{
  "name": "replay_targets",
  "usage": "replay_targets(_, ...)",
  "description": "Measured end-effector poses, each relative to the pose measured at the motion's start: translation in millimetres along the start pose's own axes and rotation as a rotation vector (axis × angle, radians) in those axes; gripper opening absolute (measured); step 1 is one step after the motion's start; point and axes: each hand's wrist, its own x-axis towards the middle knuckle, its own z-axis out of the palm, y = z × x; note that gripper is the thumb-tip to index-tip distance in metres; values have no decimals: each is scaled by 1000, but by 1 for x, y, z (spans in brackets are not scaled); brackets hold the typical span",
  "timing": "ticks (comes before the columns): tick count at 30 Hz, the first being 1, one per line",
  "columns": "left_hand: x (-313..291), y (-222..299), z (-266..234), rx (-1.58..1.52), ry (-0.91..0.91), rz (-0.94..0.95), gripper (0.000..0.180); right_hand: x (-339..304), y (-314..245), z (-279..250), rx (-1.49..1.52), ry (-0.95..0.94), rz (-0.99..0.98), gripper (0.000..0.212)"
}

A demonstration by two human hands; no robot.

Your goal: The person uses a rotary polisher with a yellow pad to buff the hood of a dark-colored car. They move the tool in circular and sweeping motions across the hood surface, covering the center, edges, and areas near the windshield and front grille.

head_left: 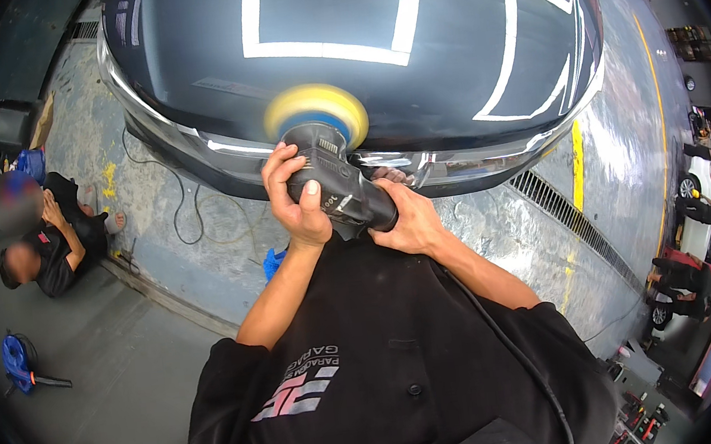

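Observation:
A black power polisher [334, 181] is held in both my hands. My left hand [294, 198] wraps round its head, just behind the pad. My right hand [411, 218] grips the rear of its body. The round yellow polishing pad [318, 109], blurred at its rim, meets the glossy dark panel of a car [213, 107] near the panel's lower edge, above the chrome trim. From the polisher's rear a black power cord [506, 336] runs over my right side. Bright ceiling lights reflect in the paint.
At the left a co-worker [65, 218] in black sits low. Dark cable [185, 207] loops across the floor by the car, and a blue cloth [273, 263] shows beside my left forearm. A drain grate [576, 220] crosses the floor at right. Tools [641, 422] lie at the lower right.

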Motion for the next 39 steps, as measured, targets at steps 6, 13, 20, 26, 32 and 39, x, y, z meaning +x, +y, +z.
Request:
replay_targets(6, -30, 15, 47, 15, 22, 20, 36, -23, 38, -28, 23, 0, -8, 77)
replay_targets(13, -61, 31, 103, 26, 20, 58, 33, -53, 85, -57, 43, 55, -38, 74)
replay_targets(20, -83, 39, 147, 1, -4, 98, 31, -73, 126, -81, 24, 83, -54, 80)
replay_targets(26, -95, 47, 175, -46, -49, 99, 30, -91, 156, -90, 51, 99, 7, 85)
replay_targets(32, -95, 50, 179, -99, -48, 90, 29, -94, 143, -102, 16, 123, 1, 76)
replay_targets(39, -84, 43, 150, -126, 60, 86, 27, -83, 108, -94, -68, 99, -4, 74)
